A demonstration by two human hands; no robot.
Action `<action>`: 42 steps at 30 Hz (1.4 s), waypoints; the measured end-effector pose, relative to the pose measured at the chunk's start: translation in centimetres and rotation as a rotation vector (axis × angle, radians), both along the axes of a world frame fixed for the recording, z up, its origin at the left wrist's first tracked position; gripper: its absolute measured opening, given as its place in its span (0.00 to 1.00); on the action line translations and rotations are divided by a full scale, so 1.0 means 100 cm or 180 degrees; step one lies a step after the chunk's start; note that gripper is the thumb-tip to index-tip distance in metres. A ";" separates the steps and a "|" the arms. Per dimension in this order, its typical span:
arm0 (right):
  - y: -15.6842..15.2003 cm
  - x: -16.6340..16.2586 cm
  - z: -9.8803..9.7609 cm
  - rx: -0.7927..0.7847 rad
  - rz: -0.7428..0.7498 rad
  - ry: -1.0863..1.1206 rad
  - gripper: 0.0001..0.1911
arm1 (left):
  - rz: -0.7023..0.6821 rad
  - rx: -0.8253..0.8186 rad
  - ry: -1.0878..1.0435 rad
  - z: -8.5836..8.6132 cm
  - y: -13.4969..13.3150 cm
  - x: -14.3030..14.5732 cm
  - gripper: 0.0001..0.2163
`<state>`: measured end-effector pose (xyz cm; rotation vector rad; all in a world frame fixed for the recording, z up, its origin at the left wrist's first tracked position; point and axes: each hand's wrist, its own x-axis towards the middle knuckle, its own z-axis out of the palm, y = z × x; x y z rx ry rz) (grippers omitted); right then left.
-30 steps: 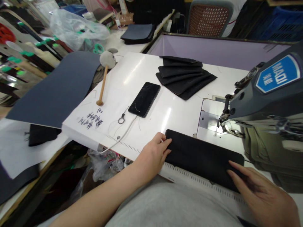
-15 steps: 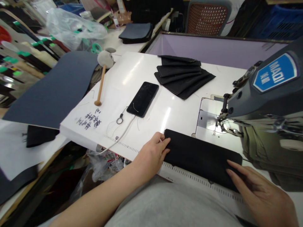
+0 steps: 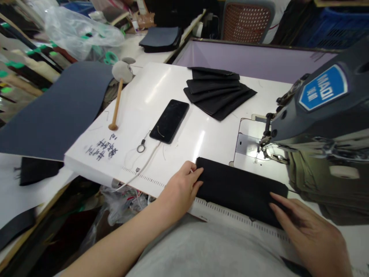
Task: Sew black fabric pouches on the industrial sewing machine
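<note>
A flat black fabric piece (image 3: 238,188) lies lengthwise along the table's front edge, over a printed ruler strip. At its left end my left hand (image 3: 184,188) is closed, thumb and fingers pinching the short edge. The right end is held by my right hand (image 3: 308,231), thumb and forefinger on top and the other fingers partly hidden. Just beyond the piece stands a sewing machine (image 3: 314,104), its lit needle area over a metal plate (image 3: 248,146). Farther back, several similar black pieces (image 3: 219,92) lie fanned out.
A phone (image 3: 170,121) with a white cable (image 3: 147,167) and a ring strap (image 3: 141,146) lies on the table. Left of it is a wooden-handled tool with a grey round head (image 3: 122,71). Thread spools (image 3: 31,73) stand far left; olive fabric pieces (image 3: 311,181) hang beside the machine.
The whole view has shifted slightly, so everything appears a little farther left. Both hands keep their hold on the black fabric piece, which stays in place on the table.
</note>
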<state>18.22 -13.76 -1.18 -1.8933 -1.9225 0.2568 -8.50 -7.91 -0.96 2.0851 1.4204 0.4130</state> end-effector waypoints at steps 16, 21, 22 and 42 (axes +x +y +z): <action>0.004 -0.006 0.003 -0.0343 -0.0150 0.0649 0.11 | -0.0142 0.0581 0.0035 -0.006 0.005 -0.003 0.13; 0.006 -0.006 0.005 -0.0472 -0.0228 0.0709 0.12 | -0.0145 0.0615 0.0060 -0.007 0.006 -0.003 0.13; 0.006 -0.005 0.006 -0.0509 -0.0246 0.0726 0.12 | -0.0131 0.0609 0.0058 -0.008 0.006 -0.003 0.13; 0.007 -0.005 0.004 -0.0461 -0.0237 0.0807 0.11 | -0.0119 0.0768 0.0280 -0.008 0.006 -0.001 0.14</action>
